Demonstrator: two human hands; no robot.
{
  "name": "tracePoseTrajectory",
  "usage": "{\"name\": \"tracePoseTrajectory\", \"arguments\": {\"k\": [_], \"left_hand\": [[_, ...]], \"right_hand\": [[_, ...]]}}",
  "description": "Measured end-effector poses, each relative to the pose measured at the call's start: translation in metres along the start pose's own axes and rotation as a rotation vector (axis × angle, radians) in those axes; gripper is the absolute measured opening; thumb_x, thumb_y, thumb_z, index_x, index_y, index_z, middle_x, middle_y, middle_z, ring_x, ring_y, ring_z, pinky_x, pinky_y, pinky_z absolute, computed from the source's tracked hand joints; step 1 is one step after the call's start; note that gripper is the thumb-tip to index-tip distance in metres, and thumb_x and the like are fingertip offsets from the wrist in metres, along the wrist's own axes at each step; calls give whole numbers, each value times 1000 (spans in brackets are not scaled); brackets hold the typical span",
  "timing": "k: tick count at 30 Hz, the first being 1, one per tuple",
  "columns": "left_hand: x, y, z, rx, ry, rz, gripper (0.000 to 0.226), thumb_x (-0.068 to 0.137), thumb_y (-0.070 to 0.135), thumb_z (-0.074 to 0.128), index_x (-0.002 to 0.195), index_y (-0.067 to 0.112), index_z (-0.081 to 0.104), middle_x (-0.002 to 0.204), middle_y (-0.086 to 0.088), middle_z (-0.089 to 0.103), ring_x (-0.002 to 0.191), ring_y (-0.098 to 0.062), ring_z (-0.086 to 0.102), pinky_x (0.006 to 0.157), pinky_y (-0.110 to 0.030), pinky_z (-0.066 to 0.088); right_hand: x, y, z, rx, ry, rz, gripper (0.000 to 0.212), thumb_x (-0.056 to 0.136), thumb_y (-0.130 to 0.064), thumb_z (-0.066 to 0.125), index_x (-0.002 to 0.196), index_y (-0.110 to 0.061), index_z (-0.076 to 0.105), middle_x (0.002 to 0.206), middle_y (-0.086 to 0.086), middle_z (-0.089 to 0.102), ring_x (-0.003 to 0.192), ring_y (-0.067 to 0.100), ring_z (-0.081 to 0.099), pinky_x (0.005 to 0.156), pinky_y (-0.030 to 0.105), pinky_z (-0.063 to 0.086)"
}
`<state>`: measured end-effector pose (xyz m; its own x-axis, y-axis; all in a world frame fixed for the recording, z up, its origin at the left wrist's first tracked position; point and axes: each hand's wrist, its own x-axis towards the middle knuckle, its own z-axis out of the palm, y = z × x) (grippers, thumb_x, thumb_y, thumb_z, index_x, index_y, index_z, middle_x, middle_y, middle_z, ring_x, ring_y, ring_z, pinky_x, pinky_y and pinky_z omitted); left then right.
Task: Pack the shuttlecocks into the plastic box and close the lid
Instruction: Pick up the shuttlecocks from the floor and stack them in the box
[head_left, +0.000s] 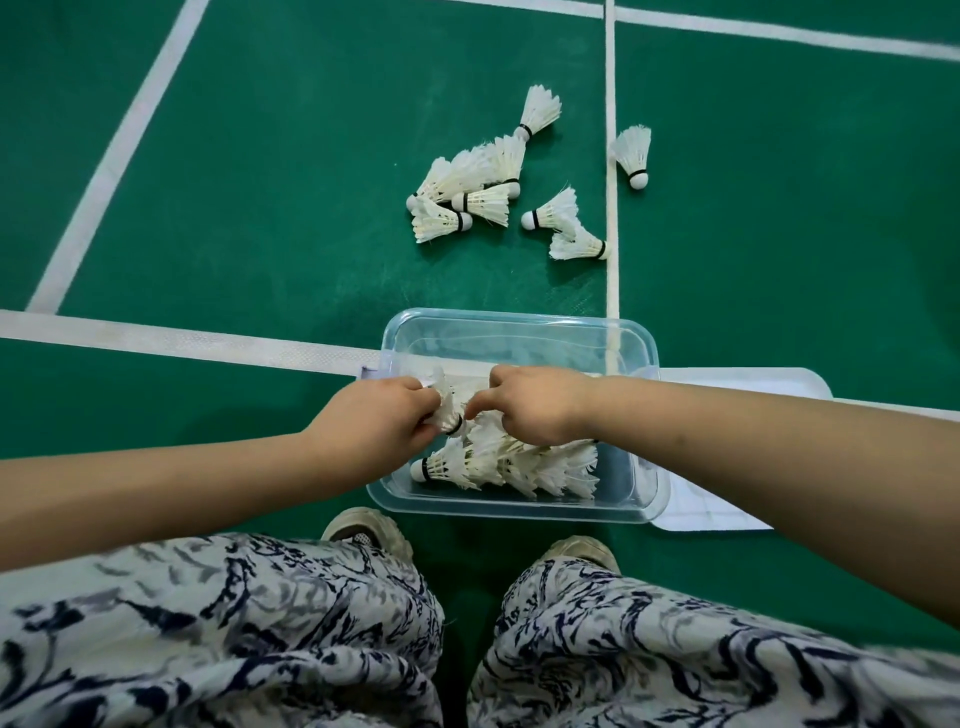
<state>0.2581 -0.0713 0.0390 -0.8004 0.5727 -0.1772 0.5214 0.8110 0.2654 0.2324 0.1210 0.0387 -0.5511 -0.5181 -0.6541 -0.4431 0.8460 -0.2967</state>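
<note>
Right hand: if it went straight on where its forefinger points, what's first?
Likely the shuttlecock the left hand grips over the plastic box; the right hand seems almost touching it.

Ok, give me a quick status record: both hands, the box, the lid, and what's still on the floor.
left hand: grips one shuttlecock over the box
right hand: fingers curled, index fingertip at that shuttlecock; grip unclear
plastic box: open, on the green floor
packed shuttlecocks: lying in the box's near side
lid: off, flat on the floor at the box's right
loose shuttlecocks: several beyond the box, one past the white line
progress: packing unfinished
</note>
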Motion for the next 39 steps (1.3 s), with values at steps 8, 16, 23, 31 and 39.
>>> {"name": "tracePoseTrajectory", "arguments": {"k": [8,16,23,31,39], "left_hand": [[24,8,8,-464,-168,-397,25,87,15,54,63,15,46,75,-10,66,78,-26,67,77,-39,54],[39,32,19,-1059,-416,-772,9,90,2,48,87,10,49,80,-7,58,66,-15,62,63,-28,54],[49,28,-1,-755,-499,-817,36,90,20,54,117,13,33,96,-16,55,70,-26,63,63,-37,57],[71,12,-20,-140,-173,-276,37,88,26,47,124,19,38,91,-10,68,81,-27,59,67,-33,43],[101,-3,-22,-283,-224,-270,38,92,23,50,128,11,45,93,-7,72,75,-18,61,74,-27,46]], "right_hand": [[-7,11,3,61,116,-6,39,94,-13,35,131,-19,48,127,9,49,116,29,50,91,35,40],[-24,22,6,241,197,41,44,91,-11,40,134,-22,43,132,6,50,119,23,50,97,35,43],[-34,35,-4,148,496,127,34,90,-15,41,123,-19,52,120,7,61,105,28,58,76,33,47],[-24,52,-13,-47,649,280,30,91,-20,49,120,-16,49,117,7,50,97,30,56,63,33,39],[-6,77,-8,-96,575,349,25,94,-29,48,108,-11,58,105,8,56,99,29,56,63,31,36]]}}
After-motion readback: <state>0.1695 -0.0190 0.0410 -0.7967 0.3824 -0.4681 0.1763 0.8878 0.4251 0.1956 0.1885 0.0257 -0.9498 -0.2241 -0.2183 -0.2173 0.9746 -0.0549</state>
